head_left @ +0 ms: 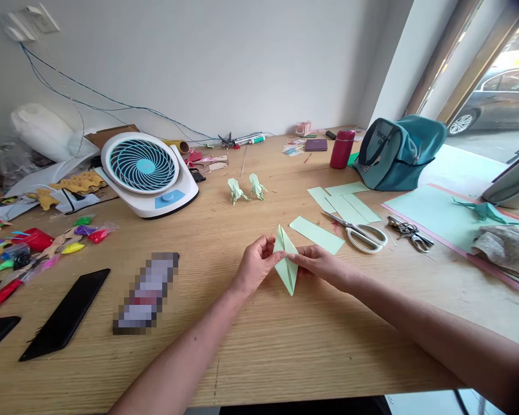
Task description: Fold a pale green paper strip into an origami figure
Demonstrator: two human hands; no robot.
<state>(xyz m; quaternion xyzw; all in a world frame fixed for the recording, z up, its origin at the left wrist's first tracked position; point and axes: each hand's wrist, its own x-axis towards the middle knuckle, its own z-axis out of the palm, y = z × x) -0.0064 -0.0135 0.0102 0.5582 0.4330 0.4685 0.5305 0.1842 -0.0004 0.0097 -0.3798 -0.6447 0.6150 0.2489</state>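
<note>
A pale green folded paper piece (286,259), diamond-shaped with pointed ends, stands on edge over the wooden table (285,340). My left hand (256,264) pinches its left side with thumb and fingers. My right hand (322,265) pinches its right side at the middle crease. Both hands are closed on the paper. Two finished green paper figures (245,189) stand farther back on the table.
Green paper strips (343,207) and white-handled scissors (362,235) lie to the right, with keys (409,231) beyond. A small fan (147,170), a red bottle (341,148) and a teal bag (398,151) stand behind. Black flat objects (67,314) and colourful craft bits (30,245) lie at left.
</note>
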